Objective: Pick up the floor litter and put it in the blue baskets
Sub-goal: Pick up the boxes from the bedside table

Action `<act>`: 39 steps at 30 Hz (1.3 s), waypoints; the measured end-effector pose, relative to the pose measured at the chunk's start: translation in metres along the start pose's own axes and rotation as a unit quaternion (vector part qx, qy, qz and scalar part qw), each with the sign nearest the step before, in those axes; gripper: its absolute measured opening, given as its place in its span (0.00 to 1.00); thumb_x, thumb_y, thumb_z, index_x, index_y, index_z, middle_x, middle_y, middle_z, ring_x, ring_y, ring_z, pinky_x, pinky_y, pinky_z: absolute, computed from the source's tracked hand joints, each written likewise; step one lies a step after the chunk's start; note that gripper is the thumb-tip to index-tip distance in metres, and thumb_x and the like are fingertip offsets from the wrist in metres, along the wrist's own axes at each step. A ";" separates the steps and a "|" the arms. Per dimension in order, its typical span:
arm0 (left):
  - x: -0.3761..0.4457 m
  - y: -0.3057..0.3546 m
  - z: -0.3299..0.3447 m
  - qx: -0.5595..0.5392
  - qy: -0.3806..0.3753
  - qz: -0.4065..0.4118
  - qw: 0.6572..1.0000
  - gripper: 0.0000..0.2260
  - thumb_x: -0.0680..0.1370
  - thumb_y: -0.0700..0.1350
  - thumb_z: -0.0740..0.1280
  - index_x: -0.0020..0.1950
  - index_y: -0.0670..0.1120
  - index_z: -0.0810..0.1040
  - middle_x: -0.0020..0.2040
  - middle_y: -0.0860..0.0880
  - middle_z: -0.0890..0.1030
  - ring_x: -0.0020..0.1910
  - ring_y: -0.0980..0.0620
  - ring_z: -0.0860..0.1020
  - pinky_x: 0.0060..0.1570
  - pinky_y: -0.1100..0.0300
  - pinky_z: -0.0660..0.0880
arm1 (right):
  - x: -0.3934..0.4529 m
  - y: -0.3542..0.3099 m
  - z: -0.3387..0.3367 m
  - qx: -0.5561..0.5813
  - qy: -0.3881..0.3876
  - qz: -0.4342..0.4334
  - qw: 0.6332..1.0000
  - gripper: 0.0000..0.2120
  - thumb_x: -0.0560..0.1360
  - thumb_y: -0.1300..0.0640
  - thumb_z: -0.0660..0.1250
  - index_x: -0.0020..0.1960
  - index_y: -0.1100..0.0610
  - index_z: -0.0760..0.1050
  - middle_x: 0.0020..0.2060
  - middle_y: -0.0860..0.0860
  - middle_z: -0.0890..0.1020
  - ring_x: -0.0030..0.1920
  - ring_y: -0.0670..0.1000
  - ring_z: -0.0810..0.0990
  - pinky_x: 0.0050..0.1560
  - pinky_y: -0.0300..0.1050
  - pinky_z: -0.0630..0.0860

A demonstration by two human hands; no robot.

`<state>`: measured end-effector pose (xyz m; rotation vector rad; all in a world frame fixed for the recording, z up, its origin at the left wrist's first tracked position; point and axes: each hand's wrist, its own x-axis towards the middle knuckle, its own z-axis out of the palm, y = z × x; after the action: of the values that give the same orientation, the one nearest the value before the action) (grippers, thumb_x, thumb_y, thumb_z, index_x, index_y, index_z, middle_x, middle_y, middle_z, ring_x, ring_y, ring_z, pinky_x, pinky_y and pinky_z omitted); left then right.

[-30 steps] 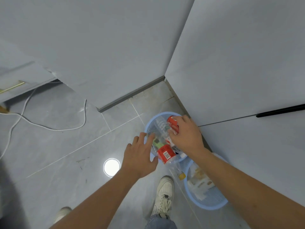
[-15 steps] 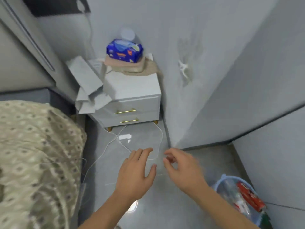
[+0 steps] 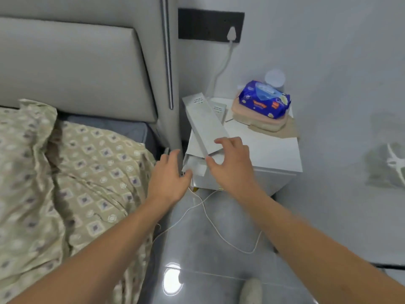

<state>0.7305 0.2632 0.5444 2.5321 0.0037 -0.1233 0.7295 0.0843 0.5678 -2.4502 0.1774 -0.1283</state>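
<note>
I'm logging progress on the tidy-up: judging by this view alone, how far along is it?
Nothing finished shows here: no blue basket is in view. In hand: both hands are empty, the right hand and left hand reaching toward the long white boxes at the nightstand's edge. Left: grasping them and carrying them off; a white cable trails on the floor.

Blue tissue pack (image 3: 264, 99), perhaps diamond-patterned quilt (image 3: 65, 172).
</note>
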 end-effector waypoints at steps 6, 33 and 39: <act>0.080 0.001 0.041 -0.005 -0.047 -0.058 0.997 0.30 0.78 0.53 0.66 0.78 0.51 0.61 0.69 0.43 0.68 0.68 0.41 0.68 0.65 0.47 0.70 | 0.108 0.018 0.049 -0.090 -0.068 0.041 0.993 0.34 0.71 0.34 0.70 0.73 0.45 0.66 0.71 0.53 0.66 0.68 0.61 0.67 0.62 0.57 0.72; 0.100 0.036 0.102 0.088 -0.038 -0.114 0.989 0.48 0.69 0.72 0.68 0.76 0.43 0.55 0.65 0.41 0.68 0.65 0.37 0.70 0.53 0.42 0.73 | 0.102 0.085 -0.004 -0.101 -0.104 0.033 0.989 0.47 0.63 0.38 0.75 0.76 0.42 0.56 0.65 0.53 0.65 0.60 0.60 0.74 0.53 0.52 0.74; 0.015 0.025 0.055 0.073 -0.037 -0.064 0.995 0.40 0.71 0.64 0.70 0.73 0.45 0.58 0.60 0.41 0.69 0.59 0.35 0.74 0.45 0.49 0.68 | 0.016 0.071 -0.032 -0.098 -0.072 0.078 0.990 0.47 0.64 0.39 0.74 0.77 0.40 0.55 0.64 0.49 0.64 0.58 0.57 0.76 0.48 0.49 0.73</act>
<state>0.7411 0.2105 0.5123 2.6705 0.1326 -0.2770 0.7339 0.0075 0.5483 -2.6181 0.3300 0.1399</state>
